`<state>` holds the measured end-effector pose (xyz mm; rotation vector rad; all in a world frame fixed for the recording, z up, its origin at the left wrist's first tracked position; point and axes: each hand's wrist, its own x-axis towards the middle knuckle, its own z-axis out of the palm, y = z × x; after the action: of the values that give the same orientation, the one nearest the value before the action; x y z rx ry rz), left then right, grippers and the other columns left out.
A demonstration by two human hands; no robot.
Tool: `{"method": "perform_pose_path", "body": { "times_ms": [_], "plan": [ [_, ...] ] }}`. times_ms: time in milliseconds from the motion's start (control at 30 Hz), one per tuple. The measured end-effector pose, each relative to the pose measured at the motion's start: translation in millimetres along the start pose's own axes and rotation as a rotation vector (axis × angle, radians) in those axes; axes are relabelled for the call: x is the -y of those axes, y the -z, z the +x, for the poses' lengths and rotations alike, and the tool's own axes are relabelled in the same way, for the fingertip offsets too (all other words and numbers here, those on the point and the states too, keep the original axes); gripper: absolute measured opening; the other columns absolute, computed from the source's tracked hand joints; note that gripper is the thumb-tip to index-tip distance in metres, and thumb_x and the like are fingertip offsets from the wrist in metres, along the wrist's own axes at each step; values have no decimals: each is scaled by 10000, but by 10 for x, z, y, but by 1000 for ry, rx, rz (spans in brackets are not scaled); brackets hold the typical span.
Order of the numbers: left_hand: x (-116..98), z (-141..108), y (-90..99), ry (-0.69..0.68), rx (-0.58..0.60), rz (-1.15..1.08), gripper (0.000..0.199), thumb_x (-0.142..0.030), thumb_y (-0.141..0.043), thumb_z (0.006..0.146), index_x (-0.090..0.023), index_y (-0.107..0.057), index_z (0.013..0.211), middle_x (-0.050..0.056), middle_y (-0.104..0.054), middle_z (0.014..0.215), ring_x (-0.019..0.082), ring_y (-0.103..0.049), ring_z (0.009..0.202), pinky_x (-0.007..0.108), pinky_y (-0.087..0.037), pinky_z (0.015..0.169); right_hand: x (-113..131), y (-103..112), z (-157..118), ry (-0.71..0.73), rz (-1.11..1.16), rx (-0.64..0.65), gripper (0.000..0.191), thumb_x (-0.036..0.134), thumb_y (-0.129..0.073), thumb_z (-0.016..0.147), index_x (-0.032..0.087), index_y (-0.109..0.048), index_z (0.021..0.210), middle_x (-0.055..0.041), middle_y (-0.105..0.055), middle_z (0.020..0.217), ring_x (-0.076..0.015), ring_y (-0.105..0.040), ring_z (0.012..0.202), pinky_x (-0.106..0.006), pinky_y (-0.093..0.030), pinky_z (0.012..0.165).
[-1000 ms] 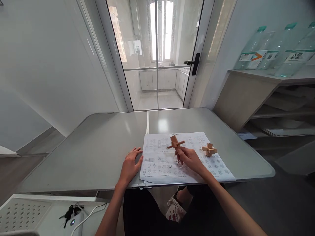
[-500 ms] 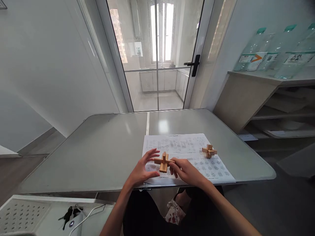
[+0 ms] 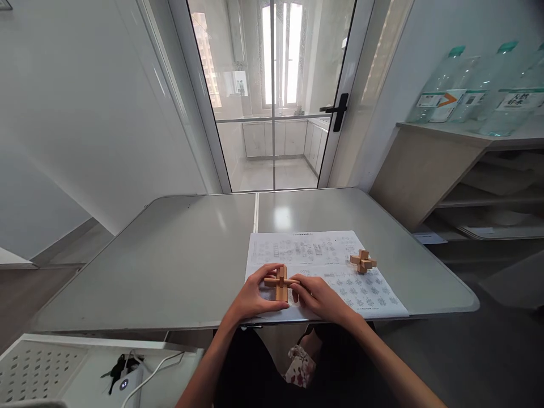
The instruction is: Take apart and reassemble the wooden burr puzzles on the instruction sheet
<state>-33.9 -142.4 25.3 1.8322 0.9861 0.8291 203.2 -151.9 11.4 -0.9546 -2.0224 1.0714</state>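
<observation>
A wooden puzzle (image 3: 281, 284) of crossed sticks is held over the front part of a printed sheet (image 3: 306, 249). My left hand (image 3: 254, 294) grips it from the left, thumb at its near end and fingers at its far end. From the right, my right hand (image 3: 317, 294) pinches the end of the stick that points sideways. A second wooden puzzle (image 3: 363, 262), a cross-shaped cluster of blocks, rests on the sheet's right side. Small diagrams cover the paper.
The grey table (image 3: 191, 255) ends just in front of my body. At the lower left, a white tray (image 3: 91, 368) holds keys (image 3: 117, 369) and a cable. Bottles (image 3: 442, 85) stand on a shelf at the right. Behind the table is a glass door.
My left fingers and thumb have closed on the puzzle, which is now turned more upright in the view. My right hand keeps its pinch. The view has shifted slightly.
</observation>
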Motion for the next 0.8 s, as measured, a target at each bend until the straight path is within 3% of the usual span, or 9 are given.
{"method": "perform_pose_path", "body": {
  "times_ms": [367, 800],
  "plan": [
    [-51, 5, -41, 22, 15, 73, 855, -462, -927, 678, -314, -573, 1442, 66, -590, 1457, 302, -580, 1310, 468, -474, 1148, -147, -13, -51, -50, 78, -72, 309, 454, -508, 1056, 208, -695, 1067, -11, -710, 797, -160, -626, 652, -274, -475, 668],
    [-77, -7, -82, 31, -24, 67, 800, -416, -929, 680, -303, -595, 1397, 73, -601, 1440, 295, -617, 1250, 475, -512, 1101, -213, -34, -39, -72, 37, -104, 361, 508, -523, 1032, 205, -708, 966, -13, -733, 768, -155, -606, 602, -264, -465, 637]
  ]
}}
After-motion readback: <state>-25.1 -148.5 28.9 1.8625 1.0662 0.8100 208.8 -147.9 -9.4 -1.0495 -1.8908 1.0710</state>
